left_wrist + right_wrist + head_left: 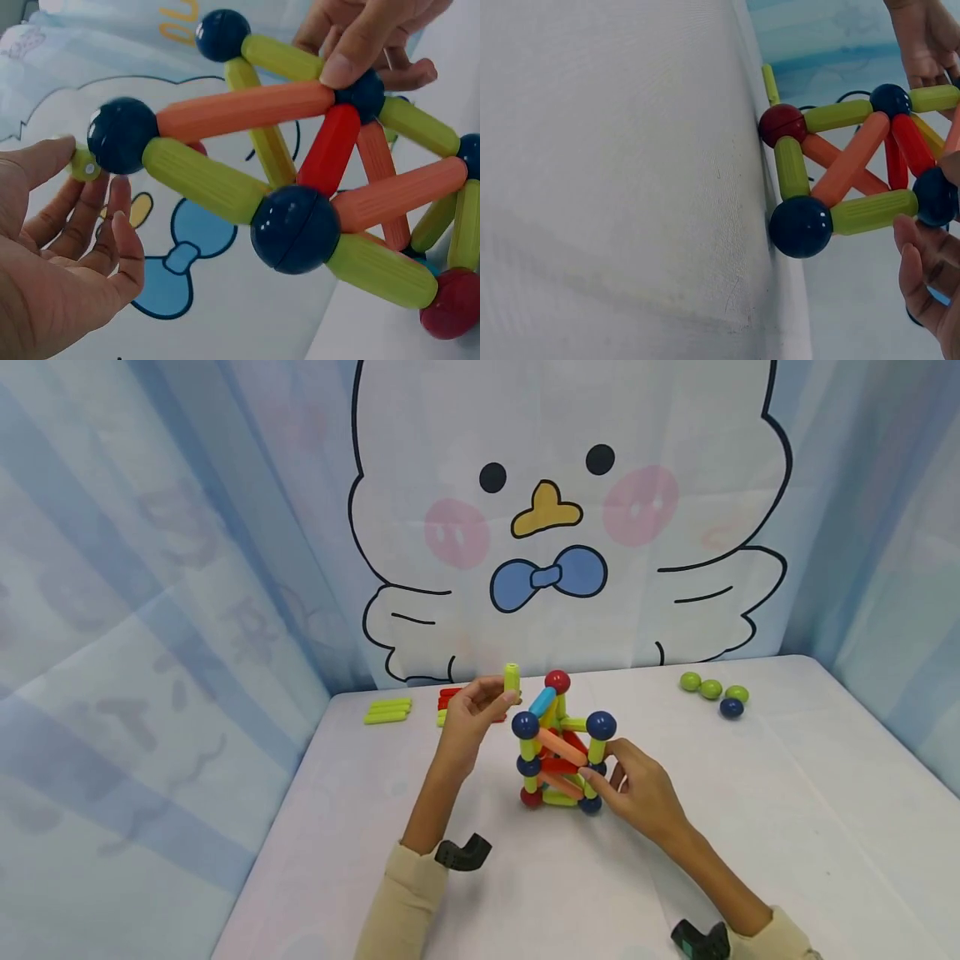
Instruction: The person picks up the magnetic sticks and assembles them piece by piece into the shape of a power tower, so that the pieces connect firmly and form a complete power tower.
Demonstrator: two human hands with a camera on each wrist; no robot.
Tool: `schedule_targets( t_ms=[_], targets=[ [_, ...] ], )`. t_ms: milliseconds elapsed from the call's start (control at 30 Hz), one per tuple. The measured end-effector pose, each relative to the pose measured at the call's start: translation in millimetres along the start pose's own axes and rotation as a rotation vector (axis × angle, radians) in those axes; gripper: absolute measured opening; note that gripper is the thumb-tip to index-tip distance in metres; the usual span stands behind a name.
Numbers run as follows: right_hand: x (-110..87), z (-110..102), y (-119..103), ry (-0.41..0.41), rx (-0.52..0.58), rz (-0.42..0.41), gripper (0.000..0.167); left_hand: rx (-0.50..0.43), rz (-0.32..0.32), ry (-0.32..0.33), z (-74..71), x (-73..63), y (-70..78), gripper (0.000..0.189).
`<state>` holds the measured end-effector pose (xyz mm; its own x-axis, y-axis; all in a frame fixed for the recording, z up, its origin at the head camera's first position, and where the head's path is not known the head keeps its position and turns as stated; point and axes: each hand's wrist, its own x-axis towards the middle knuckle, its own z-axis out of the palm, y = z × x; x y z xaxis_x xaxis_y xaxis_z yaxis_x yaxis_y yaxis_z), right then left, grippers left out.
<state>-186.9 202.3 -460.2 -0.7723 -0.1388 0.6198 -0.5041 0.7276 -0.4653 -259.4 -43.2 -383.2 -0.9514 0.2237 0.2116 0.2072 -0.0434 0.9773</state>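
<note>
A tower of magnetic sticks and balls (562,747) stands on the table, with yellow-green, orange and red sticks between blue and red balls. My left hand (472,712) pinches a short yellow-green stick (512,678) between thumb and fingers, upright at the tower's upper left. In the left wrist view that stick's end (89,170) overlaps the edge of a blue ball (126,136). On the other side, my right hand (647,789) grips the tower at a blue ball (935,196) halfway up, thumb on the near side.
Several yellow-green sticks (387,711) lie at the table's back left. Red sticks (447,697) lie partly hidden behind my left hand. At the back right are green balls (711,689) and a dark blue ball (731,707). A printed curtain (675,610) hangs behind the table.
</note>
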Motion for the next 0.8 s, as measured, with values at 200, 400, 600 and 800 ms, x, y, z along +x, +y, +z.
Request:
schedule_targets(
  t_ms=[200,400,600,800],
  targets=[
    [0.0,-0.6,0.9,0.006,-0.003,0.0,0.032,0.064,0.089,-0.069,10.8,-11.8,5.7,0.03],
    [-1.2,0.6,3.6,0.053,0.005,-0.029,0.023,0.262,0.258,-0.047,21.4,-19.1,7.0,0.03],
    [-1.0,2.1,2.4,0.059,0.009,-0.042,0.022,0.656,0.431,-0.033,31.3,-27.7,13.3,0.032],
    [-1.5,3.3,0.8,0.067,0.009,-0.042,0.023,0.958,0.555,-0.053,37.7,-31.1,19.5,0.03]
  ],
)
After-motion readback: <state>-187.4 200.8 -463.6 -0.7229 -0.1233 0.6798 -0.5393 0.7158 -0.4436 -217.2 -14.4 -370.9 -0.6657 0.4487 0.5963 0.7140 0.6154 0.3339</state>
